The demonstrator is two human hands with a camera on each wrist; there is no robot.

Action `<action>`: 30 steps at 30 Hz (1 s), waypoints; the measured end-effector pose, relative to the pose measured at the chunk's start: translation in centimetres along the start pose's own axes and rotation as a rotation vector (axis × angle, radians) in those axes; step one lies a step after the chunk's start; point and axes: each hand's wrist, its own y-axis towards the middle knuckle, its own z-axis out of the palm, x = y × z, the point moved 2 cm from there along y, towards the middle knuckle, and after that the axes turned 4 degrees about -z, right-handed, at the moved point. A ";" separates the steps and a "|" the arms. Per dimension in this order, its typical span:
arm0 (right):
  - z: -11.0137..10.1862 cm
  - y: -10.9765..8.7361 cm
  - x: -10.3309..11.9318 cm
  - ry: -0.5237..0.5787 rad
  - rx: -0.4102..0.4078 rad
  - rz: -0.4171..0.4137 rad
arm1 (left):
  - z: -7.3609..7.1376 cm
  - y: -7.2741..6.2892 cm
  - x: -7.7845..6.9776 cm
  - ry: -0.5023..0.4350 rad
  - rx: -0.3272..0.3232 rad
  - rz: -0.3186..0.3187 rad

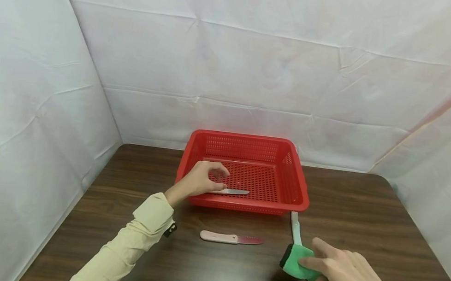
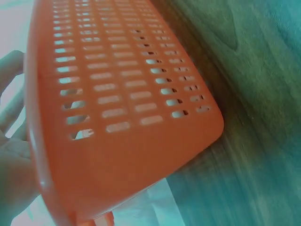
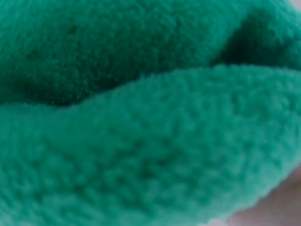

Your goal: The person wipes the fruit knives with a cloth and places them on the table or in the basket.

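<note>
My left hand (image 1: 203, 178) reaches over the near left rim of a red plastic basket (image 1: 303, 204), thumb and fingers curved apart with a gap between them. Just under the thumb, a small white-handled knife (image 1: 237, 192) lies in the basket. In the left wrist view the basket's wall (image 2: 127, 160) hides most of that hand (image 2: 16, 160). My right hand (image 1: 342, 272) grips a green cloth (image 1: 297, 262) with a dark edge. From under the cloth a pale knife (image 1: 296, 231) sticks out toward the basket; its other end is covered. Green fabric (image 3: 150, 141) fills the right wrist view.
Another knife (image 1: 218, 237), with a pale handle and a reddish blade, lies on the dark wooden table (image 1: 142, 173) in front of the basket. White sheeting (image 1: 257, 79) hangs behind the table and along both sides.
</note>
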 end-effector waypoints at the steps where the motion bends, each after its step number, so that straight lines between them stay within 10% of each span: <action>1: 0.0 0.0 0.0 0.003 0.003 0.003 | 0.0 -0.2 -0.1 -0.010 -0.011 0.006; 30: 0.6 -0.4 -0.5 0.044 -0.014 0.048 | 0.7 -5.5 -1.0 -0.095 -0.152 0.203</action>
